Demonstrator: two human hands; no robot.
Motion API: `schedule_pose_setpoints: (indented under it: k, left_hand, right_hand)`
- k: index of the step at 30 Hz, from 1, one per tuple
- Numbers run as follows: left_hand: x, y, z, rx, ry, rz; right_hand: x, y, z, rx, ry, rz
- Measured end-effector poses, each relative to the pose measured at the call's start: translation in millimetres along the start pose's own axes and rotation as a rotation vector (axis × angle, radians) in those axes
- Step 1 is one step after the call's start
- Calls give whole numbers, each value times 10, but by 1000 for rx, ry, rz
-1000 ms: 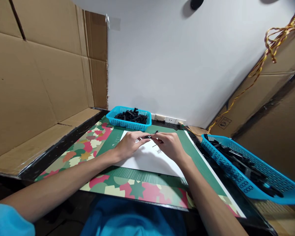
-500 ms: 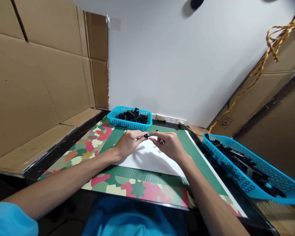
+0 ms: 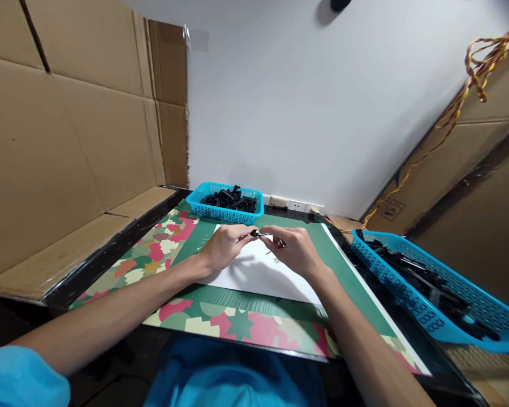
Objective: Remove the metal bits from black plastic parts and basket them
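Observation:
Over a white sheet of paper (image 3: 254, 280), my two hands meet at the fingertips. My left hand (image 3: 221, 247) is closed, its thumb and fingers pinching a small black part (image 3: 253, 232). Close against it, the pinched fingers of my right hand (image 3: 297, 249) hold a thin, dark metal tool (image 3: 264, 234) whose tip reaches the black part. Another slim end of metal shows below the right fingers; the tool's exact kind is too small to make out. Tiny loose pieces (image 3: 276, 260) lie on the paper beneath the right hand.
A blue basket (image 3: 224, 215) of black parts stands at the back of the patterned green mat (image 3: 237, 328). On the right is a second blue basket (image 3: 401, 299) holding longer black pieces. Cardboard (image 3: 89, 130) walls the left side; yellow twisted wires (image 3: 453, 113) hang at right.
Both hands stay together over the paper with almost no movement. The thin tool shows slightly more clearly between the fingertips, and the whole view has shifted a little.

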State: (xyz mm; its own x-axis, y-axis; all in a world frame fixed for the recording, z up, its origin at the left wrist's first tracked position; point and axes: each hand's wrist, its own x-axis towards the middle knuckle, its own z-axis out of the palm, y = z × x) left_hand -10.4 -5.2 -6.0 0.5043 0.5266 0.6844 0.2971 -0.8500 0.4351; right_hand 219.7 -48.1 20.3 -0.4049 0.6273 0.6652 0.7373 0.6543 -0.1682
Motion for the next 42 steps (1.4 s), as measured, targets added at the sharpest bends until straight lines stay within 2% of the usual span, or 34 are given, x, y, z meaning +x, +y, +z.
schedule_pose_setpoints:
  k: [15, 25, 30, 35, 42]
  left_hand:
    - [2, -37, -5, -98, -50, -39]
    - [-8, -26, 13, -21, -19, 9]
    - [-22, -46, 4, 47, -35, 24]
    - [-27, -64, 1, 106, -72, 44]
    - [-36, -81, 18, 96, -61, 33]
  right_hand:
    - [0, -26, 1, -10, -31, -49]
    - [17, -31, -99, 137, -138, 122]
    - [28, -46, -66, 250, -133, 166]
    - [53, -84, -22, 275, -167, 199]
    - [70, -93, -18, 320, -176, 255]
